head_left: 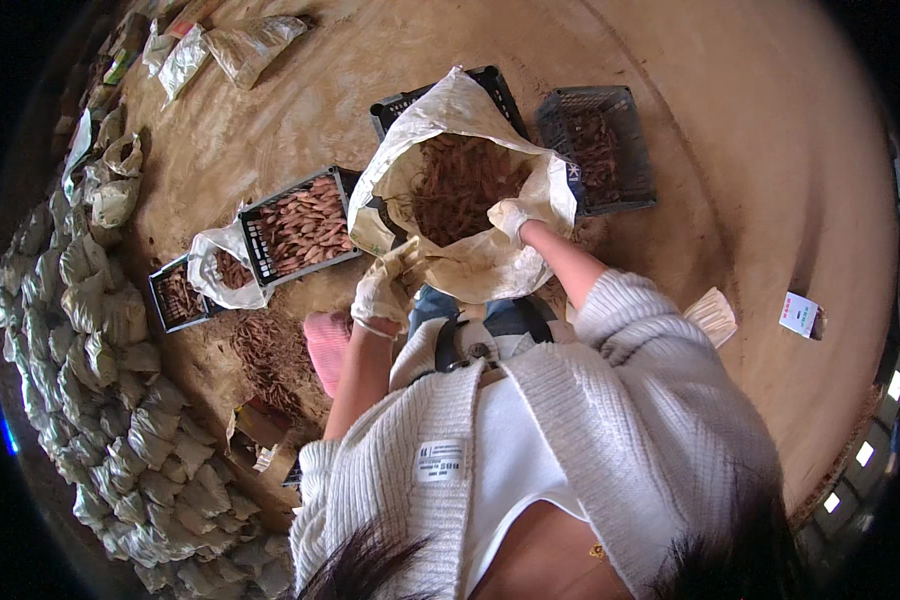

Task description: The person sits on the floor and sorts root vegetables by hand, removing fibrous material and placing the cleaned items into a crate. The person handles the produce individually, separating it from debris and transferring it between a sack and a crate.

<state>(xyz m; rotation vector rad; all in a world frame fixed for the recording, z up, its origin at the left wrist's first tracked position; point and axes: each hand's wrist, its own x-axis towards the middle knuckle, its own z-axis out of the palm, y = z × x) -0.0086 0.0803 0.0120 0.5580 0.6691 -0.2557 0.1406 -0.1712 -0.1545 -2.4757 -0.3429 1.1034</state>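
Before me a large white woven sack (pixel 465 97) stands with its mouth wide, and a pile of thin reddish-brown roots (pixel 461 187) fills its inside. My left hand (pixel 382 292), in a white glove, grips the near left rim of the sack. My right hand (pixel 508 219), gloved too, is closed at the near right part of the mouth and seems to hold the sack's wall; its fingertips are hidden. Behind the sack is a black plastic crate (pixel 502 94), mostly covered by it.
A crate of pinkish tubers (pixel 304 225) stands at left, beside a smaller white sack (pixel 229 296) and another crate (pixel 166 319). To the right is a dark crate (pixel 630 191) with roots. Filled bags (pixel 112 420) are heaped along the left. Loose roots (pixel 274 360) lie on the floor.
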